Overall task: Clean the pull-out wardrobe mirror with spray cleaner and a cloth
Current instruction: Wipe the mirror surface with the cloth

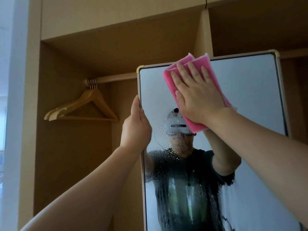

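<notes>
- Right grip (195,97), fingers straight, presses the pink cloth (168,79) flat on the mirror (250,97), near its top edge.
- Left grip (136,125) clasps the mirror's left edge.
- Droplets (166,157) cover its lower glass.

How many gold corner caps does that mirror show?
2: the left cap and the right cap, on the mirror's top corners. Lower corners fall outside the picture.

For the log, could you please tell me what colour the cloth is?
The cloth is pink; head view.
</notes>
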